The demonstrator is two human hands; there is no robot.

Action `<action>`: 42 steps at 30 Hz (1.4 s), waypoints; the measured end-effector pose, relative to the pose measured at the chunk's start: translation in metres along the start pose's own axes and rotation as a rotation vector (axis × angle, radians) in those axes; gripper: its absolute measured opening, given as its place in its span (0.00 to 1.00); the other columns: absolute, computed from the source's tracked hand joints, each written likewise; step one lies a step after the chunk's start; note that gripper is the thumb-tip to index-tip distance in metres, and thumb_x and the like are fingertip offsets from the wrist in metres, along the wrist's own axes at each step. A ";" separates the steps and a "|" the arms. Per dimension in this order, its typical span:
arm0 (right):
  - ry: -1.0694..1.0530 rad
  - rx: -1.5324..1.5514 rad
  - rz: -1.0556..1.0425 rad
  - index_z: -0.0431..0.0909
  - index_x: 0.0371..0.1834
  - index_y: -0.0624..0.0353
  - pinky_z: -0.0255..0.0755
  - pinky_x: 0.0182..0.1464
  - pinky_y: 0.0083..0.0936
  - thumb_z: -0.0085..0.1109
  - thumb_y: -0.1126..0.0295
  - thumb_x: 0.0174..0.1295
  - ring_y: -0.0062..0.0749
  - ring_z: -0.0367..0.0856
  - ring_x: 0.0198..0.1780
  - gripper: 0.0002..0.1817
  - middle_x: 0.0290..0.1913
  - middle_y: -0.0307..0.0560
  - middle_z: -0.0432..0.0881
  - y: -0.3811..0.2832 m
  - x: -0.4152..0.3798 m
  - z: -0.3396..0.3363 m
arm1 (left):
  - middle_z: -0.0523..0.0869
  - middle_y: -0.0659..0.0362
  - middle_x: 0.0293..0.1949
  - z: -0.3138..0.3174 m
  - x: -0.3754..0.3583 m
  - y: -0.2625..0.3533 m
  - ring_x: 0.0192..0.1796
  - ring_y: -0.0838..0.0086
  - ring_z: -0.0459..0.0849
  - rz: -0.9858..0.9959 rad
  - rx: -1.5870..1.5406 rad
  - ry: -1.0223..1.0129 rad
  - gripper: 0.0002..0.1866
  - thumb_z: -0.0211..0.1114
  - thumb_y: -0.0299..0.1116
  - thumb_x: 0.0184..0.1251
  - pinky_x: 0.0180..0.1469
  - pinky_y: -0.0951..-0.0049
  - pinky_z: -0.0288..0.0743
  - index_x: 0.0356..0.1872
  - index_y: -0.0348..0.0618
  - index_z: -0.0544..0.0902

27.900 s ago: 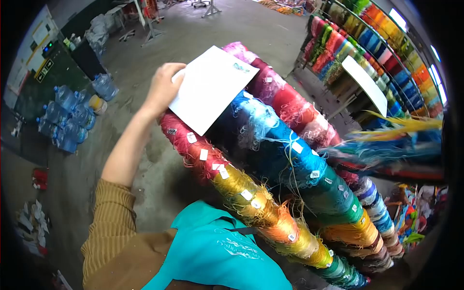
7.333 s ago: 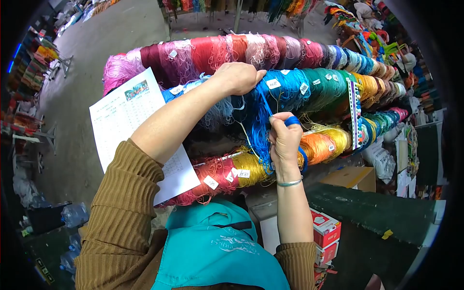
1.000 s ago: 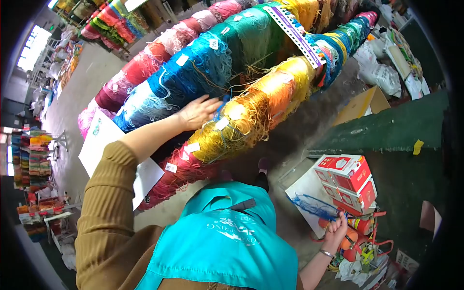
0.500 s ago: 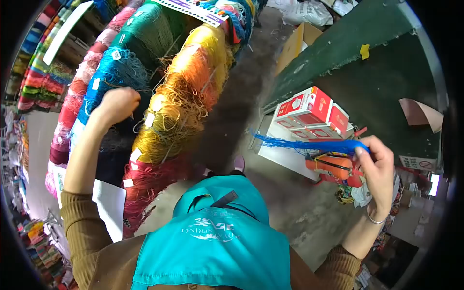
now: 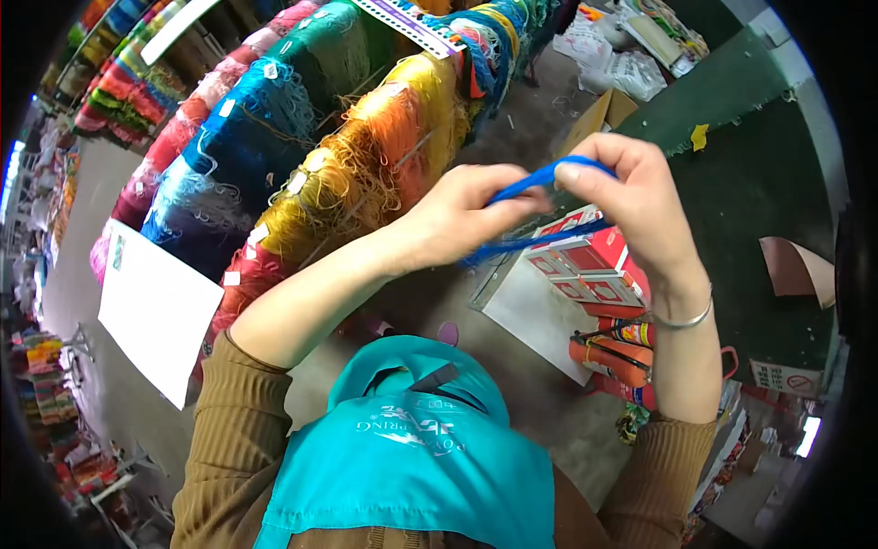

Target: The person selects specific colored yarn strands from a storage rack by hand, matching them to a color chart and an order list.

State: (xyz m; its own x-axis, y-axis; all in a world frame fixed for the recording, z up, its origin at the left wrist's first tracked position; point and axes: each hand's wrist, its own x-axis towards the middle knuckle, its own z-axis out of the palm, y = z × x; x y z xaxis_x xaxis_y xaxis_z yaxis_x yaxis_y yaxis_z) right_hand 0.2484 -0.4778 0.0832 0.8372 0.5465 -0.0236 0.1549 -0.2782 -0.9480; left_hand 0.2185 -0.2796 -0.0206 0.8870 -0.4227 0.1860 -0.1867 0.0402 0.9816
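A skein of blue thread [image 5: 529,183] is stretched between my two hands in front of my chest. My right hand [image 5: 631,192], with a silver bangle at the wrist, pinches its upper strand between thumb and fingers. My left hand [image 5: 471,212] has its fingers closed around the other end; its fingertips are slightly blurred. A lower strand of the skein runs beneath, from below my left hand to my right palm.
Racks of coloured thread hanks [image 5: 384,137] stand to the left. A white sheet [image 5: 157,311] hangs at their near end. Red-and-white boxes [image 5: 594,265] and an orange cylinder [image 5: 615,357] sit right, beside a dark green panel [image 5: 750,210]. A cardboard box [image 5: 599,119] lies beyond.
My left hand has left the blue hanks on the rack and moved right to grip the skein. My right hand has risen and moved left, and the skein is now stretched between both.
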 end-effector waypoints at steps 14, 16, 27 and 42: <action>0.415 -0.567 -0.647 0.85 0.47 0.63 0.69 0.41 0.11 0.62 0.66 0.69 0.11 0.76 0.38 0.12 0.37 0.31 0.84 -0.002 0.085 -0.082 | 0.67 0.70 0.19 0.002 -0.203 -0.233 0.21 0.84 0.61 -0.712 -0.280 0.505 0.18 0.50 0.46 0.80 0.24 0.79 0.55 0.35 0.48 0.80; 0.470 -0.592 -0.717 0.85 0.50 0.62 0.70 0.43 0.11 0.62 0.65 0.69 0.12 0.77 0.40 0.13 0.38 0.31 0.84 -0.013 0.096 -0.088 | 0.67 0.71 0.19 0.000 -0.228 -0.248 0.22 0.84 0.62 -0.720 -0.223 0.540 0.18 0.50 0.46 0.80 0.25 0.79 0.56 0.34 0.48 0.80; 0.475 0.139 -0.441 0.81 0.38 0.52 0.41 0.18 0.14 0.62 0.64 0.69 0.09 0.49 0.16 0.06 0.18 0.22 0.57 -0.096 0.135 -0.143 | 0.65 0.71 0.17 -0.022 -0.330 -0.268 0.19 0.84 0.60 -0.807 -0.141 0.622 0.17 0.50 0.46 0.80 0.22 0.79 0.54 0.36 0.47 0.80; -0.213 0.459 -0.028 0.79 0.50 0.65 0.41 0.13 0.12 0.49 0.64 0.77 0.09 0.47 0.14 0.15 0.17 0.25 0.51 -0.115 0.148 -0.150 | 0.84 0.47 0.51 -0.007 -0.269 -0.183 0.55 0.53 0.82 -0.459 0.874 0.671 0.16 0.61 0.26 0.61 0.60 0.62 0.76 0.51 0.40 0.83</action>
State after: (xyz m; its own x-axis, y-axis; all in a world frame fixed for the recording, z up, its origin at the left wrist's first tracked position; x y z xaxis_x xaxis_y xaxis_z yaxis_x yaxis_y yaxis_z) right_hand 0.4330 -0.4839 0.2362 0.7033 0.7108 -0.0154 -0.1109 0.0882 -0.9899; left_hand 0.0170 -0.1671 -0.2504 0.9411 0.3316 0.0663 0.2118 -0.7310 0.6487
